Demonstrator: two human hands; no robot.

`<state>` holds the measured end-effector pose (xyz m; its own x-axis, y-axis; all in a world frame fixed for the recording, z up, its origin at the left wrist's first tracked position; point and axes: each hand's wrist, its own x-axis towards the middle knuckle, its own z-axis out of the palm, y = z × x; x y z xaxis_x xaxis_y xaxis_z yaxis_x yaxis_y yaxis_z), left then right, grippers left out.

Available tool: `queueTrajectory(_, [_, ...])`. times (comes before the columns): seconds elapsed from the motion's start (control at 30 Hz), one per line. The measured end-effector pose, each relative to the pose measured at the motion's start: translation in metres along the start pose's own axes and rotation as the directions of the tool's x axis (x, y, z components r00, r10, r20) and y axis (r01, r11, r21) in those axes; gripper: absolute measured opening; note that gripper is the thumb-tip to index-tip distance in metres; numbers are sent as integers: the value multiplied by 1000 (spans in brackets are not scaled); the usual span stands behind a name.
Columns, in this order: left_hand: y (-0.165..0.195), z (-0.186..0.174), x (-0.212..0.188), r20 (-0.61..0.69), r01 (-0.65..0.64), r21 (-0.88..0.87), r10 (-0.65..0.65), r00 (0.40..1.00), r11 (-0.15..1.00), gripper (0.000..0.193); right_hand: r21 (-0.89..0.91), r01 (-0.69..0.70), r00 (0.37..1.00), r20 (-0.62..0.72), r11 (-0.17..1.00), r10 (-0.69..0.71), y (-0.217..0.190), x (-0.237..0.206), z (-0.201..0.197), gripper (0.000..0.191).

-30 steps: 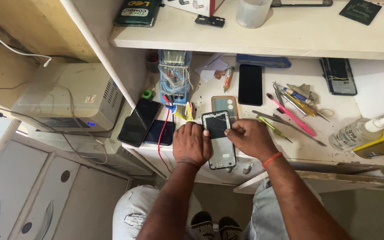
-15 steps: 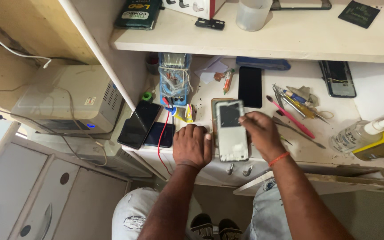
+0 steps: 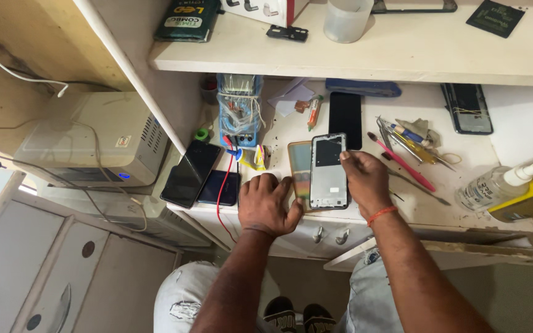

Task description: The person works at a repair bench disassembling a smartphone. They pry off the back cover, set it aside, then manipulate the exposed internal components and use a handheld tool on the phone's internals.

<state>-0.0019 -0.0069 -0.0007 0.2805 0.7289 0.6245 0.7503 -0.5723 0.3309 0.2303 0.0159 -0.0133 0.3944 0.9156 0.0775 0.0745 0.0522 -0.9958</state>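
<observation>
Head view, right hand point(image 3: 368, 185): fingers closed on the right edge of the phone frame point(image 3: 329, 171), lifted a bit off the desk point(image 3: 513, 135).
Head view, left hand point(image 3: 271, 203): flat on the desk, just beside the frame, thumb by its lower left edge; holding nothing.
Under the frame: a thin panel point(image 3: 300, 165), peeking out on the left.
Nearby: dark phones point(image 3: 200, 177) to the left, tools point(image 3: 411, 151) to the right.
Good way: hold by the edges only, keep level, move slow, steady with the flat hand.
</observation>
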Motion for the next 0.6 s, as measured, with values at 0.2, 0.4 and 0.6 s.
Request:
queueTrajectory(0.2, [-3, 1, -1, 90, -7, 29, 4, 996, 1000, 55, -37, -46, 998, 41, 998, 48, -3, -4, 7, 23])
queueTrajectory(0.4, [-3, 2, -1, 76, -12, 31, 9, 997, 999, 59, -115, 39, 998, 52, 993, -33, -3, -8, 14, 24])
queueTrajectory(0.6, [-1, -1, 0, 89, 3, 19, -5, 996, 1000, 57, -247, 153, 985, 113, 957, -128, -8, -10, 20, 28])
